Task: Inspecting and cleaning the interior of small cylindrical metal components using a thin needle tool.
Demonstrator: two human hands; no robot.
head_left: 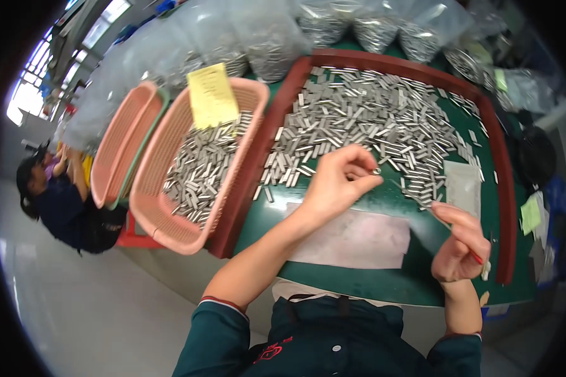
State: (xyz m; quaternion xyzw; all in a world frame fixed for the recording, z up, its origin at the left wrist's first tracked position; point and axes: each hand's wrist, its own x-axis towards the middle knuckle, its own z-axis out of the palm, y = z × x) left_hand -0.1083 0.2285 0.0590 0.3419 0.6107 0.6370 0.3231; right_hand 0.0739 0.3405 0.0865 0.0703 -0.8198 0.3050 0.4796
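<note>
Metal pin [377,171], small and silver, sits pinched between thumb and fingertips of your left hand [339,182], lifted just above the green mat [383,201] at the near edge of the spread of pins, likely raised so you can see its end. Remaining fingers curl in loosely.

Your right hand [462,242] hovers near the mat's right side, fingers closed together around a thin red stick-like tool [477,256]; index finger lies extended along it. What the tool is, can't tell.

Between the hands lies a pale grey sheet [358,239], flat on the mat, nothing on it. A small clear plastic bag [463,187] lies just beyond the right hand; contents unclear.

Red-rimmed tray [283,110] holds the mat and a wide scatter of loose metal pins [371,119], one layer deep, spread out, probably for picking singly.

Left of it, a pink plastic basket [170,220] holds a heap of the same pins, with a yellow paper slip [212,95] propped on its far rim. A second pink basket [116,147] beside it looks empty.

Farthest back, clear bags of metal parts [324,25] are stacked touching the tray.

Another person [53,201] works at far left.
</note>
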